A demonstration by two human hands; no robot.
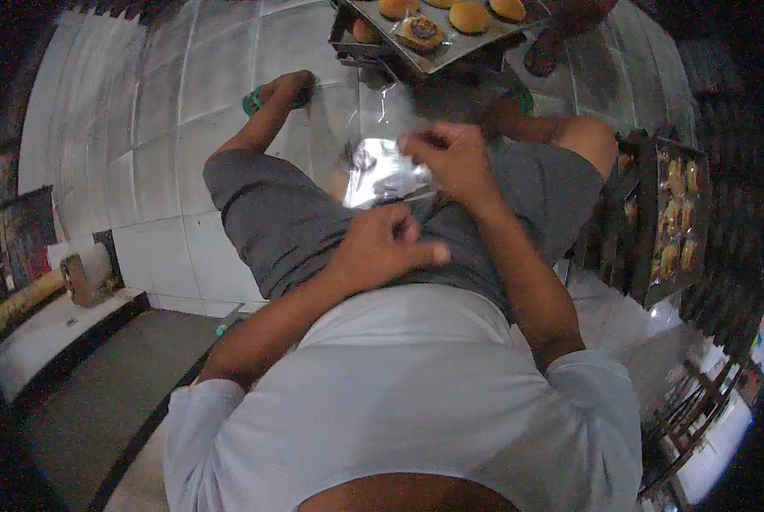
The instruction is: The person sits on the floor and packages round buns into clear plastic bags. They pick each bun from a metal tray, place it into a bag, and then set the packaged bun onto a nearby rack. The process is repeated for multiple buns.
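Note:
My left hand (380,247) is over my lap, its fingers loosely curled and the thumb stretched out apart from them. I see nothing between them. Farther forward and to the right, my right hand (460,166) has bent fingers whose tips are smeared by motion, so whether they pinch anything is unclear. Shiny clear plastic, apparently bags (382,173), lies between my knees, just left of the right hand's fingertips. Ahead, a tray (424,61) holds several round golden buns (470,17). One bun with a dark topping (420,32) appears to be in clear wrap.
To the right stands a dark tray (680,222) of wrapped buns. Another person's foot (540,58) shows beside the front tray. At left, a wooden block-like object (79,280) sits on a pale ledge (40,341). The floor is pale tile (164,183).

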